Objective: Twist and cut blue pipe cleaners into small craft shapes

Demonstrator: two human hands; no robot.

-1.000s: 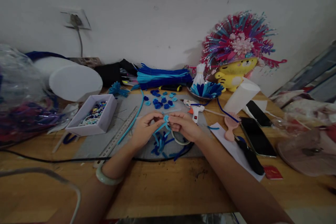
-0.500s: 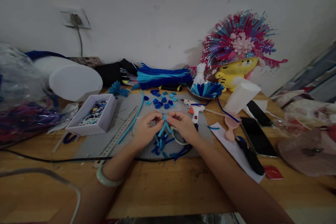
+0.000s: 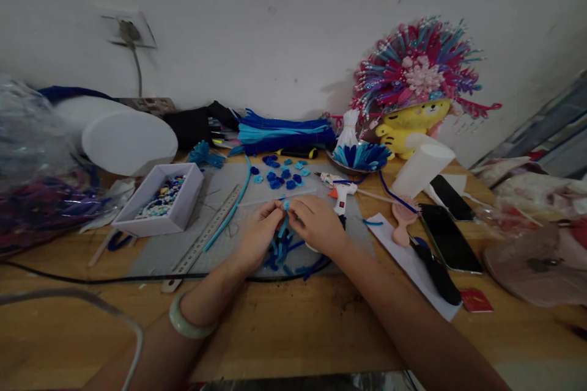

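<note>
Between my two hands is a light blue pipe cleaner [image 3: 283, 225], bunched at the top with its tail hanging down. My left hand [image 3: 260, 227] pinches it from the left, fingers closed. From the right, the closed fingertips of my right hand [image 3: 318, 223] grip it too. Below them lies a heap of blue pipe cleaner pieces [image 3: 280, 252] on the grey cutting mat [image 3: 158, 256]. Small blue pipe cleaner flowers [image 3: 276, 181] are scattered just beyond my hands. A long light blue pipe cleaner [image 3: 228, 217] curves beside the metal ruler [image 3: 202, 241].
A white box of beads [image 3: 158, 204] stands left. At the back lies a bundle of blue pipe cleaners [image 3: 284, 134]. On the right are a glue gun [image 3: 342, 192], a pink brush [image 3: 403, 220], phones [image 3: 452, 238] and a decorated headdress [image 3: 419, 67]. A black cable [image 3: 114, 281] crosses the front.
The light blue pipe cleaner's two splayed ends now hang closer together as a single tail. My right fingers have curled further over it, and my left hand has turned slightly.
</note>
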